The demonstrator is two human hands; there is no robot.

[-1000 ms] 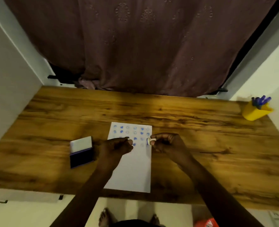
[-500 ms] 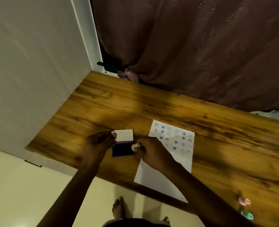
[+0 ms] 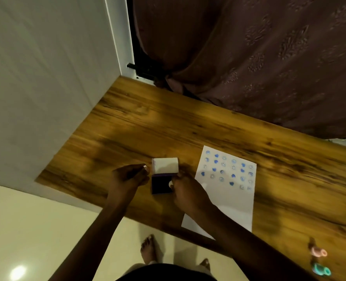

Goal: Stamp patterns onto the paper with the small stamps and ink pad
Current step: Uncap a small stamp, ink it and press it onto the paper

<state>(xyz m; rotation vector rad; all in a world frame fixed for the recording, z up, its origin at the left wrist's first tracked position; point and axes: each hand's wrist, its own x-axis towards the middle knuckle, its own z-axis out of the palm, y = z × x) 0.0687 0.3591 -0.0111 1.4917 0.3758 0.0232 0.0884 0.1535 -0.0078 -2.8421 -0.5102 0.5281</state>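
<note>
The white paper [image 3: 232, 201] lies on the wooden table [image 3: 168, 128], its upper part covered with several rows of blue stamped marks. To its left sits the open ink pad [image 3: 160, 184], dark pad below and white lid raised behind it. My right hand [image 3: 186, 191] pinches a small white stamp [image 3: 170, 183] and holds it down on the right side of the pad. My left hand [image 3: 128, 178] rests just left of the ink pad with fingers curled near the lid; whether it touches the pad is unclear.
A pink stamp [image 3: 319, 251] and a teal stamp [image 3: 321, 270] lie at the table's near right edge. A white wall [image 3: 46, 78] closes the table's left side and a brown curtain [image 3: 249, 57] hangs behind it. My bare feet [image 3: 148, 250] show below the table edge.
My right hand carried the white stamp from the paper's right edge left to the ink pad and set it on the pad. My left hand shifted beside the pad. The view swung left.
</note>
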